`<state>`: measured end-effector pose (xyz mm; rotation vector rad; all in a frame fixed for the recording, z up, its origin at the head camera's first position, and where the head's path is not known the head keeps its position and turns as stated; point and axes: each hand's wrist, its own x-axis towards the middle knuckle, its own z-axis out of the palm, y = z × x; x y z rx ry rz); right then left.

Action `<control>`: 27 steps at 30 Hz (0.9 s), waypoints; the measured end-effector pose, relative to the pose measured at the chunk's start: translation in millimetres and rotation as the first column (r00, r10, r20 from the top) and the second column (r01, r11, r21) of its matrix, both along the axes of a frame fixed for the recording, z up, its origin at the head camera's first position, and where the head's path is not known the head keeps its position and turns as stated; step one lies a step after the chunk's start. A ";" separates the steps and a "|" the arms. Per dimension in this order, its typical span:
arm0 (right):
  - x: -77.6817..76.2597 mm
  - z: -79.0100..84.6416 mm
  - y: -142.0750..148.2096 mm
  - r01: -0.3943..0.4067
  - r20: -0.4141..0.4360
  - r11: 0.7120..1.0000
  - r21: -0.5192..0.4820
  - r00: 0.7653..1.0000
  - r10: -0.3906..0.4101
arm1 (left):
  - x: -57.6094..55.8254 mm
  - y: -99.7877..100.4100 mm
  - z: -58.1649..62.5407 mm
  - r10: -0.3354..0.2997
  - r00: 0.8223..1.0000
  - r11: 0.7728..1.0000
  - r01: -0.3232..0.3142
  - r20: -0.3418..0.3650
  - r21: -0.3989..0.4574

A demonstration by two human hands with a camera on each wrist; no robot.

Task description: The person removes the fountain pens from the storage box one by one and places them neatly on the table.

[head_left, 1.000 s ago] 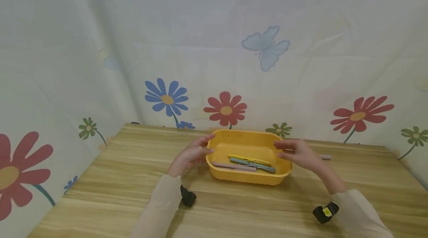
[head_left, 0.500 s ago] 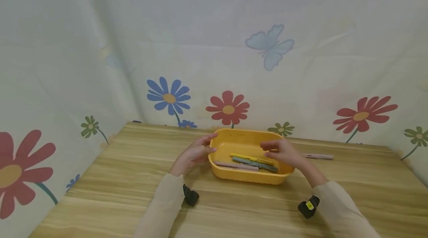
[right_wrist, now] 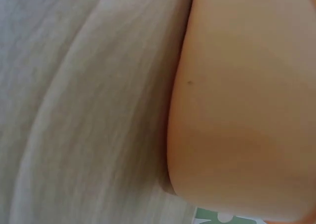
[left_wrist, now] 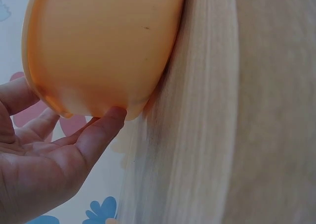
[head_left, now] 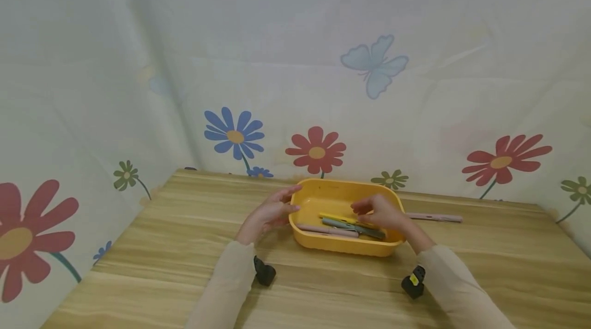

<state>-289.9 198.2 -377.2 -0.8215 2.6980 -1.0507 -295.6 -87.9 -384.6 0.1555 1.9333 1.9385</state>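
A yellow plastic basin (head_left: 343,247) stands on the table, with several clip pens inside. A pink pen (head_left: 325,230) lies along its near side, beside a grey-green pen (head_left: 343,224) and a yellow pen (head_left: 334,217). At the basin's left end my left hand (head_left: 270,213) holds the rim; in the left wrist view its fingers (left_wrist: 106,127) touch the outer wall. My right hand (head_left: 385,213) reaches over the right end, its loosely bent fingers above the pens and nothing visible in them. The right wrist view shows only the basin's outer wall (right_wrist: 237,110) and the table, not the hand.
Another pink pen (head_left: 436,217) lies on the wooden table (head_left: 152,257), right of the basin. Behind the table's back edge hangs a white cloth (head_left: 277,72) printed with flowers and a butterfly.
My right hand has moved left from the basin's right rim to over the pens, bringing more of the outside pink pen into view. The left hand stays at the left end.
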 end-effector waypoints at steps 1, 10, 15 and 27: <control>-0.2 -0.5 -0.6 -0.002 0.000 1.000 0.003 1.000 0.002 | 0.1 0.2 0.0 0.000 1.000 1.000 0.000 0.000 -0.002; -3.0 -3.7 -3.5 -0.017 0.001 0.998 0.061 1.000 0.017 | -1.4 0.6 -0.9 -0.002 1.000 1.000 0.003 0.006 -0.014; -3.7 -3.1 -4.9 -0.027 -0.007 0.996 0.083 1.000 0.028 | -0.9 0.4 -0.6 -0.001 1.000 1.000 0.001 0.007 -0.008; -6.7 -4.7 -7.1 -0.054 -0.070 0.986 0.159 0.995 0.066 | -0.4 -0.5 -0.8 0.002 1.000 1.000 -0.002 0.004 -0.021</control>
